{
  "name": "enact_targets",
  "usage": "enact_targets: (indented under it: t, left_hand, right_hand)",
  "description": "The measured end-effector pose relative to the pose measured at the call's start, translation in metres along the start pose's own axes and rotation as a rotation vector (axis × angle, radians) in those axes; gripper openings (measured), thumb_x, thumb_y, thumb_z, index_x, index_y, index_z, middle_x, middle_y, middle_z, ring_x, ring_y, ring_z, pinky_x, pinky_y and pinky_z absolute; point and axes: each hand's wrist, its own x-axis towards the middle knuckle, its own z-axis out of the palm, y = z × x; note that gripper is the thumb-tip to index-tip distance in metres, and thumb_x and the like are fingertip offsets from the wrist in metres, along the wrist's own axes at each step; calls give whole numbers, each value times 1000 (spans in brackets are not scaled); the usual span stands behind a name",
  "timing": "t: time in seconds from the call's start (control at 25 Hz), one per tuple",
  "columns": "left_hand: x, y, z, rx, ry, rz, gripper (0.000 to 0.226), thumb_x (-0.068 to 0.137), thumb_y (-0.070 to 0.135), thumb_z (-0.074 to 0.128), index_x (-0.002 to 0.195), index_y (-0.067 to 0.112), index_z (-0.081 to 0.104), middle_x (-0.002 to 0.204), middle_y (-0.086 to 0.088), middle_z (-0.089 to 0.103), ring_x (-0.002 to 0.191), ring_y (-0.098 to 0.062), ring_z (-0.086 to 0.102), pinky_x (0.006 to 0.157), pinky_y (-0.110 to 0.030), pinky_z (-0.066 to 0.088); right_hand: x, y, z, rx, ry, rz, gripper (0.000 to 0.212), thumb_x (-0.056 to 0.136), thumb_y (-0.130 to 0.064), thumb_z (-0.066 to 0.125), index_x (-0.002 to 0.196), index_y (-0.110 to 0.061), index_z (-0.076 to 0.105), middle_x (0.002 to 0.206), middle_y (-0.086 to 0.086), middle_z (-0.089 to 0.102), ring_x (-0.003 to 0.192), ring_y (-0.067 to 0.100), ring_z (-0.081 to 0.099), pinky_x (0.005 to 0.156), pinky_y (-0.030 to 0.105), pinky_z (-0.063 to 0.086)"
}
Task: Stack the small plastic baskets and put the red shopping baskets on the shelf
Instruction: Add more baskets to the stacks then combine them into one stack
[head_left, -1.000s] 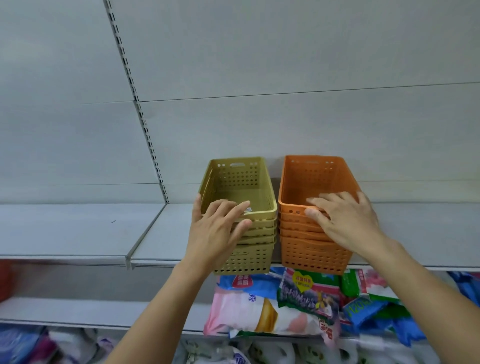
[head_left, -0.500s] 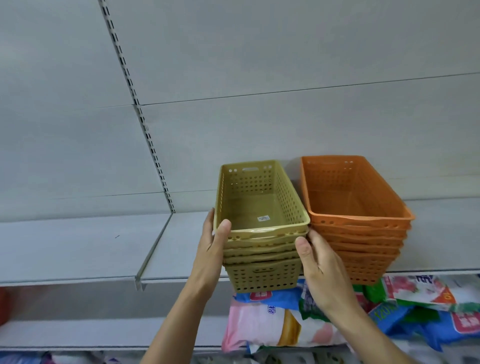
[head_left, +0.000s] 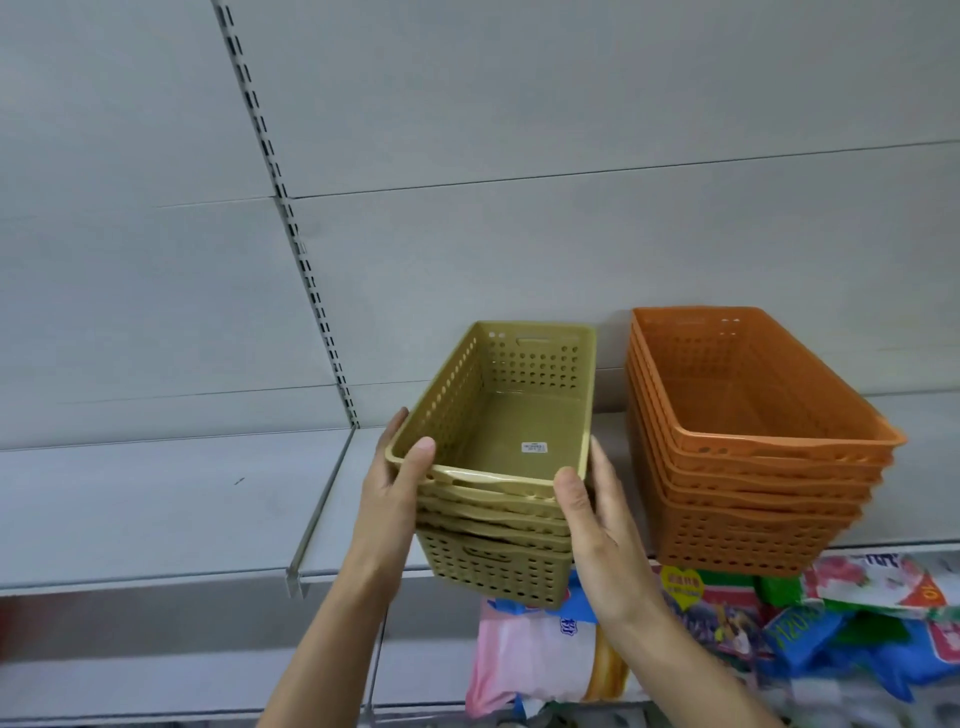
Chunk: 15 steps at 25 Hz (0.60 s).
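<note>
A stack of several olive-green perforated plastic baskets (head_left: 498, 566) is tilted, with its near end out past the front edge of the grey shelf (head_left: 156, 509). My left hand (head_left: 395, 493) grips its near left corner, thumb on the rim. My right hand (head_left: 597, 525) grips its near right corner. A stack of several orange baskets (head_left: 748, 499) stands on the shelf just to the right, and its front overhangs the edge. No red shopping baskets are in view.
The shelf stretches left, with a seam and bracket (head_left: 311, 525) near the middle. A slotted upright (head_left: 291, 234) runs up the back wall. Below the shelf lie colourful packaged goods (head_left: 727, 623), including a pink-white bag (head_left: 530, 660).
My right hand left the orange stack and took the green stack's right side. Both hands now hold the green stack, which has tilted and come forward off the shelf edge.
</note>
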Motion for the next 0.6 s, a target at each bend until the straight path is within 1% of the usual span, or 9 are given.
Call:
enact_targets:
  t: [0.04,0.12,0.16,0.24,0.32,0.4,0.48,0.52,0.6]
  left_hand:
    - [-5,1,4,-15,29,17,49,95,36,57,142,37,44,122,22,61,107,12,60,101,-30,44]
    - [-15,4,10,-47,69,43,50,96,30,57,144,33,43,122,23,59,101,16,60,94,-19,46]
    - [-21,6,13,-55,86,60,50,95,28,58,143,31,44,121,22,61,100,15,61,91,-18,46]
    - [-31,15,14,-68,120,102,49,94,26,61,141,31,48,119,18,65,101,10,63,95,-24,48]
    - [-37,27,15,-94,147,159,49,91,25,65,137,34,52,114,14,69,101,4,65,94,-26,50]
    - [-42,41,18,-121,150,248,52,86,30,68,135,37,53,114,14,70,103,2,66,87,-19,51]
    - [-46,60,25,-161,139,345,56,82,32,65,136,36,52,119,12,69,107,0,65,84,-15,51]
    - [-47,71,32,-184,126,392,57,82,30,65,137,35,51,120,11,69,107,-2,65,83,-14,51]
    - [-45,92,45,-221,100,487,56,83,27,65,137,32,50,116,13,71,106,-4,67,81,-15,51]
  right_hand:
    - [0,-2,4,18,34,-21,59,83,-67,43,139,-53,33,141,-16,47,126,-1,46,108,39,38]
    - [-1,-10,6,50,93,-93,43,92,-47,44,135,-45,44,128,-15,60,116,1,56,100,36,46]
    - [-3,-14,5,69,110,-120,36,96,-35,44,132,-40,49,121,-15,65,110,1,60,94,30,50]
    - [-8,-25,0,93,123,-162,33,99,-18,46,124,-37,56,111,-21,69,104,-1,63,83,16,50]
    - [-12,-33,-6,101,130,-211,34,97,-19,49,124,-36,57,111,-24,68,105,-4,62,81,11,48]
    - [-13,-47,-12,105,154,-286,40,91,-25,49,130,-33,55,116,-22,67,109,-4,60,86,15,49]
    - [-9,-65,-23,131,155,-380,41,91,-18,48,129,-31,54,114,-24,67,107,-3,61,83,15,50]
    - [-6,-75,-30,145,154,-432,41,92,-13,47,130,-27,54,113,-21,68,107,-1,62,81,14,50]
    - [3,-96,-48,144,172,-527,44,89,-10,47,133,-16,53,116,-9,69,109,7,63,83,17,50]
